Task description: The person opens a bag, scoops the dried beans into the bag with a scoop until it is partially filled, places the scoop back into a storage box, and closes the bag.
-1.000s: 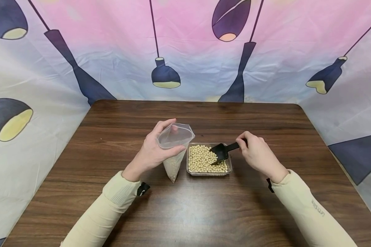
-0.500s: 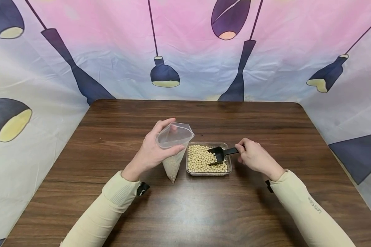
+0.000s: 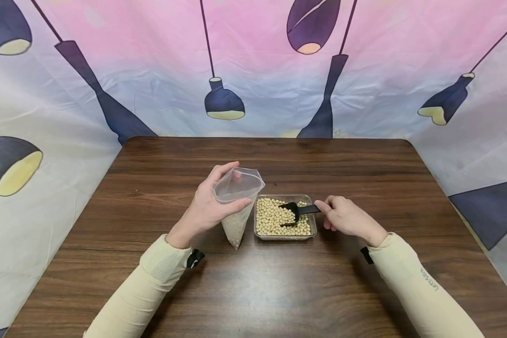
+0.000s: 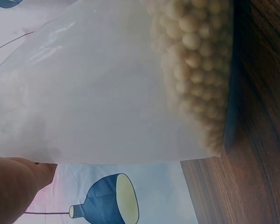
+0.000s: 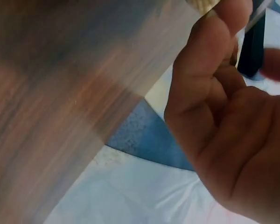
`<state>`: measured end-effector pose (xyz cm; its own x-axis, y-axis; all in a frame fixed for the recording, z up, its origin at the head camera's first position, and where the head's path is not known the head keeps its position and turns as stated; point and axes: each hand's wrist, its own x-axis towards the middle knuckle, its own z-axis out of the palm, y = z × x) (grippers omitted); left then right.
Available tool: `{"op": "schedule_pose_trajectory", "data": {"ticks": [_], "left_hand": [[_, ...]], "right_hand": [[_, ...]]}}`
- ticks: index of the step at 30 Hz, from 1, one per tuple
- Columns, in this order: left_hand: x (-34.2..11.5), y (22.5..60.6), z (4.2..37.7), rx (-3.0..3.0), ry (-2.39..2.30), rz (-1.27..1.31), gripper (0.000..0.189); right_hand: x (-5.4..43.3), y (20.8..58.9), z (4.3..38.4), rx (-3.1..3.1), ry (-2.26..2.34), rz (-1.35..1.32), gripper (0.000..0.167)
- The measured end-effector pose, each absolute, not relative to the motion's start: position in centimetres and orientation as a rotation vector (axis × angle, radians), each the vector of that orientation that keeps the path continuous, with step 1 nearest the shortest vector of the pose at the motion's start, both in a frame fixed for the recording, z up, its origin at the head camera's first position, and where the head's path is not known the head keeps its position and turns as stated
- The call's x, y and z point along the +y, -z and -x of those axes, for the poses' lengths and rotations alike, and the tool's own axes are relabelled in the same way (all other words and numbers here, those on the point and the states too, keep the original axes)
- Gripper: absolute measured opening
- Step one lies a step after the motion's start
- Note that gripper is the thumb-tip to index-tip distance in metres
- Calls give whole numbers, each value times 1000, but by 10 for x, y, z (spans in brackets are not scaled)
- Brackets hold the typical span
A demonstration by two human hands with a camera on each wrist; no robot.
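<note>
Brown desk [image 3: 253, 281]: your right fingers [image 3: 324, 206] pinch a scoop [image 3: 295, 212], now pushed farther, gathering beans [image 3: 270, 218] left of them; left fingers [image 3: 226, 169] grip the bag [image 3: 235, 226].

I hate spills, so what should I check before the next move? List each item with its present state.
1. Translucent tapered plastic bag open at the top: ok.
2. Bag held by the left hand: ok.
3. Black plastic scoop gripped by the right hand: ok.
4. Scoop's blade among the round pale-yellow beans in the clear rectangular container: ok.
5. Scoop over the bag's mouth: not ok, its blade is in the container.
6. Bag's tip supported by the brown wood-grain table: cannot tell.
</note>
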<state>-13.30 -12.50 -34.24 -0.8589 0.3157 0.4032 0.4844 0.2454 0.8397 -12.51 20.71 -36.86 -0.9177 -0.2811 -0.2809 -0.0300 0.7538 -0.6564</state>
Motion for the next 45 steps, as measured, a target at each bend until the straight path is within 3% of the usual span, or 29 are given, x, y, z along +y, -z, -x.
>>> {"op": "schedule_pose_trajectory", "data": {"ticks": [12,25,38,45], "left_hand": [[-126,342,133,-2356,1694,758,75],[-128,342,133,-2354,1719,761,76],[-129,345,135,-2358,1750,741,82],[-128,344,132,-2392,1736,717,96]], "right_hand": [[212,378,127,2298,1448,87,37],[231,378,131,2191,1541,35,41],[245,364,131,1978,1810,-7,42],[243,345,130,1894,1969,22,44]]}}
